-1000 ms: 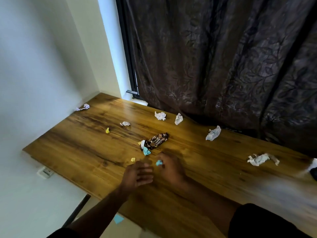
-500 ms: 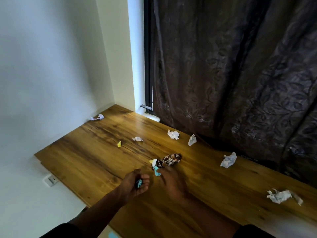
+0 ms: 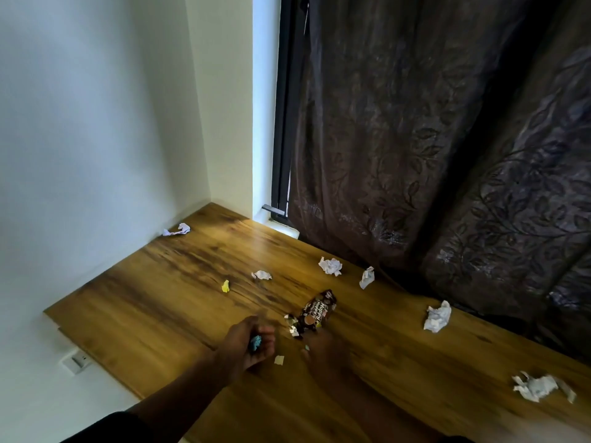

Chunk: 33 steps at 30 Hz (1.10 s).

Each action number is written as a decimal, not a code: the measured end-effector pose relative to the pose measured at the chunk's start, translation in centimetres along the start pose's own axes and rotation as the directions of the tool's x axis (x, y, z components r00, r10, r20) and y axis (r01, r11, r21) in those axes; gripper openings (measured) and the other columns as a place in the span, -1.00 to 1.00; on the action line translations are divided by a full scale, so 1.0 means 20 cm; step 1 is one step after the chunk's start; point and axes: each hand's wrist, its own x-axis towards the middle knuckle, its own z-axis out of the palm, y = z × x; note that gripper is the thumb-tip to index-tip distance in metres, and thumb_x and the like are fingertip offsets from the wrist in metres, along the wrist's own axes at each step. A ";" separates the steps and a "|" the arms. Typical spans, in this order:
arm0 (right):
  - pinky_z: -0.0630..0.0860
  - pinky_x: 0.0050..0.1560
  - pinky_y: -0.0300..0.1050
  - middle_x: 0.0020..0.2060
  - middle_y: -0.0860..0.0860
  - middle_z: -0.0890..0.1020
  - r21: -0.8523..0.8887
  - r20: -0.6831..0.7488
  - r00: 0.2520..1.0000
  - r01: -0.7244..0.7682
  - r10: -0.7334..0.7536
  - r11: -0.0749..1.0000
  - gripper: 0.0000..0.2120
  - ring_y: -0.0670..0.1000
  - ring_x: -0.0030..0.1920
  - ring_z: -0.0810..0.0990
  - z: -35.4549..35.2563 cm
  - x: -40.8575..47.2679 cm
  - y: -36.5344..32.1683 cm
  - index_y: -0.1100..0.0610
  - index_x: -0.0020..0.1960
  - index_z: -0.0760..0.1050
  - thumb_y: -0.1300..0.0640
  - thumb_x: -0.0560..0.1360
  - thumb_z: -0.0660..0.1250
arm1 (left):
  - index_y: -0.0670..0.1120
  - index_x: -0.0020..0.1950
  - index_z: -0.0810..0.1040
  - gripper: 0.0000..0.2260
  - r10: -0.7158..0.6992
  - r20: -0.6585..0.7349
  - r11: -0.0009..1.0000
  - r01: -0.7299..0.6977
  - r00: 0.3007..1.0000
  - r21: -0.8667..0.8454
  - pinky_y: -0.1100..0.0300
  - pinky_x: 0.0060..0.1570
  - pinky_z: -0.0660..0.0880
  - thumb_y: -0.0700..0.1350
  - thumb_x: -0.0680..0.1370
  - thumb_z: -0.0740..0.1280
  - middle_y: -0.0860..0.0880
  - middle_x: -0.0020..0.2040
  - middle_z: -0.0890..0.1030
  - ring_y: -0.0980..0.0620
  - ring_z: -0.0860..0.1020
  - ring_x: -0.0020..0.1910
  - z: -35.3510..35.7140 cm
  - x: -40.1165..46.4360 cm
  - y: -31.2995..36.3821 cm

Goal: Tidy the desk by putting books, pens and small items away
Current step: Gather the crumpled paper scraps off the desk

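left hand (image 3: 246, 345) now cupping blue scrap (image 3: 256, 342) | right hand (image 3: 326, 346) blurred, grip unclear, near wrapper (image 3: 315, 311) | tabletop (image 3: 160, 298) litter remains

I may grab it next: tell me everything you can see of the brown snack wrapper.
The brown snack wrapper is glossy brown film with pale lettering, crumpled, lying flat and diagonal mid-desk. Its near end is torn open, showing silvery lining. The right hand is just short of that end; touch unclear through blur.

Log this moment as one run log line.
left hand: shut on blue scraps | right hand: blurred, beside brown wrapper | desk: crumpled papers remain
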 end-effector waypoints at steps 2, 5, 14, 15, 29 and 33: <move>0.48 0.23 -0.07 0.27 -0.03 0.56 0.119 -0.057 0.998 -0.010 0.017 0.993 -0.69 0.02 0.26 0.53 -0.02 -0.03 0.01 -0.05 0.34 0.49 -0.07 0.62 0.29 | -0.18 -0.16 0.49 -0.74 0.001 -0.003 1.000 -0.001 1.000 0.010 0.05 -0.23 0.59 -0.07 0.66 0.25 -0.12 -0.29 0.52 -0.04 0.52 -0.32 0.00 0.03 0.01; 0.54 0.06 -0.19 0.07 -0.13 0.63 0.365 -0.167 0.985 0.013 0.052 0.931 -0.77 -0.09 0.08 0.59 -0.09 -0.06 -0.02 -0.04 0.16 0.55 -0.08 0.55 0.41 | -0.19 -0.17 0.50 -0.66 -0.018 0.045 1.000 0.018 0.999 -0.010 0.01 -0.18 0.59 0.01 0.68 0.22 -0.12 -0.30 0.54 -0.03 0.55 -0.33 0.04 0.06 0.00; 0.63 0.09 -0.22 0.22 -0.14 0.63 0.590 -0.198 0.975 0.200 -0.099 0.782 -0.32 -0.20 0.16 0.62 -0.26 0.00 -0.26 -0.06 0.43 0.40 -0.13 0.38 0.55 | -0.23 0.10 0.57 -0.59 -0.083 0.209 0.981 0.117 0.974 -0.157 0.12 -0.24 0.53 0.11 0.65 0.18 -0.18 -0.10 0.67 -0.06 0.55 -0.21 0.05 0.12 0.01; 0.60 0.12 -0.26 0.24 -0.17 0.61 0.572 -0.213 0.971 0.215 -0.110 0.792 -0.33 -0.23 0.19 0.59 -0.27 0.00 -0.26 -0.08 0.44 0.39 -0.15 0.39 0.52 | -0.22 0.11 0.58 -0.59 -0.066 0.183 0.982 0.097 0.981 -0.163 0.11 -0.25 0.56 0.11 0.65 0.19 -0.17 -0.11 0.66 -0.07 0.60 -0.23 0.04 0.13 0.02; 0.52 0.09 0.03 0.18 0.09 0.59 0.075 -0.008 0.968 0.251 -0.251 0.965 -0.74 0.11 0.17 0.55 -0.03 -0.05 -0.19 0.04 0.21 0.63 0.12 0.61 0.23 | -0.30 0.14 0.60 -0.58 0.018 -0.032 0.994 -0.021 0.999 -0.106 0.02 -0.12 0.61 0.08 0.63 0.33 -0.19 -0.16 0.65 -0.10 0.64 -0.13 -0.12 0.13 0.08; 0.52 -0.04 0.04 0.09 0.10 0.62 -0.032 -0.018 0.949 0.313 -0.314 0.949 -0.75 0.16 0.06 0.60 0.01 -0.06 -0.23 0.11 0.16 0.62 0.15 0.62 0.19 | -0.29 0.18 0.61 -0.60 0.041 -0.021 0.994 -0.043 0.999 -0.105 -0.01 -0.07 0.63 0.06 0.63 0.32 -0.20 -0.11 0.69 -0.13 0.66 -0.07 -0.15 0.14 0.07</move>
